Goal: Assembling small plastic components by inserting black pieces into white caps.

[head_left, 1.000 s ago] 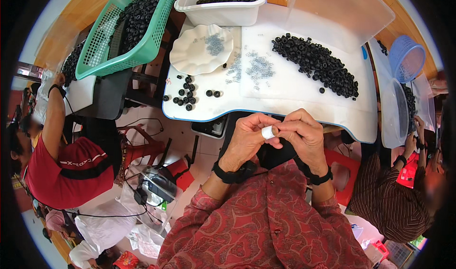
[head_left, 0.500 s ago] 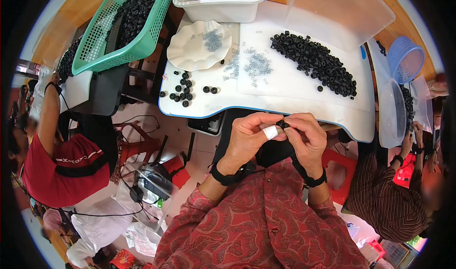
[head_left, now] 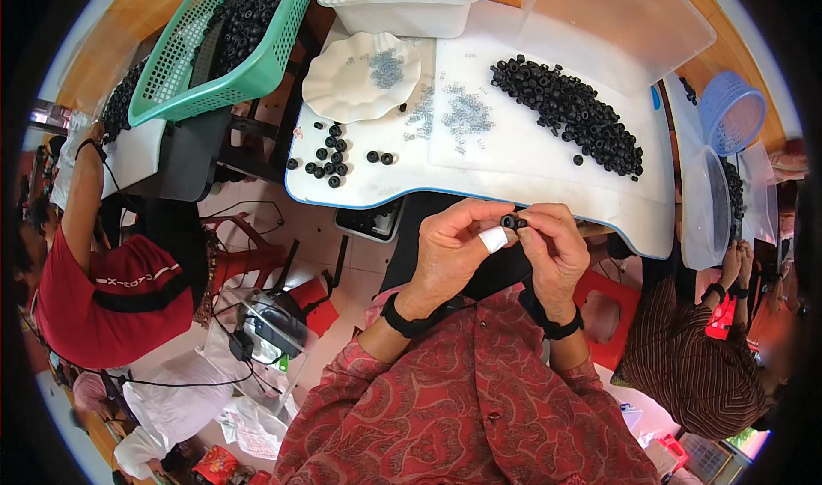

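My left hand [head_left: 452, 249], with a white wrap on one finger, pinches a small round black part [head_left: 509, 221] that has a hole in its middle. Right beside it, my right hand [head_left: 555, 249] grips another small dark piece [head_left: 521, 223] between thumb and finger; the two pieces touch or nearly touch. Both hands are just off the near edge of the white table [head_left: 385, 177]. On the table lie a large heap of black parts [head_left: 569, 113], a scatter of tiny clear-grey pieces [head_left: 467, 117] and a small group of larger black rounds [head_left: 332, 154].
A cream scalloped plate [head_left: 330, 87] holds more tiny clear pieces. Behind it stand a white bin [head_left: 402, 14] and a green basket [head_left: 184, 100] of black parts. A clear plastic sheet [head_left: 616, 31] rises at the back. Co-workers sit left [head_left: 120, 305] and right [head_left: 685, 357].
My fingers have turned the black part so that its hole now shows, and a second dark piece is visible beside it. Both hands stay in nearly the same place.
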Tool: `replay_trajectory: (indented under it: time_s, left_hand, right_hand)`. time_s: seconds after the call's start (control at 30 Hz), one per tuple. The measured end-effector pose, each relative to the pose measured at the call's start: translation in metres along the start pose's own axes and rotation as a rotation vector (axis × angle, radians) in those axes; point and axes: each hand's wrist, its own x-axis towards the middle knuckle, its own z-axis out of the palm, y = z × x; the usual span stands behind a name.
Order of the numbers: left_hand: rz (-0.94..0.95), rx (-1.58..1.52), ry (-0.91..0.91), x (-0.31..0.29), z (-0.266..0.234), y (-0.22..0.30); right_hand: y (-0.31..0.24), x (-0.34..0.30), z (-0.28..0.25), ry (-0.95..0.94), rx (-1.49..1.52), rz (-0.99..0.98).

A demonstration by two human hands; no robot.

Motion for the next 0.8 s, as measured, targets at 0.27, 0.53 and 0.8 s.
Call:
replay_trajectory:
  time_s: [0.27,0.53,0.8]
  left_hand:
    - [0.02,-0.002,-0.04,0.001,-0.004,-0.006]
    - [0.014,-0.126,-0.073,0.003,-0.009,-0.02]
    - [-0.032,-0.059,-0.048,0.003,-0.01,-0.013]
  right_hand:
    - [0.001,-0.002,0.004,0.026,0.031,0.004]
    - [0.004,-0.008,0.006,0.028,0.054,0.044]
    - [0.0,-0.006,0.006,0.011,0.076,0.09]
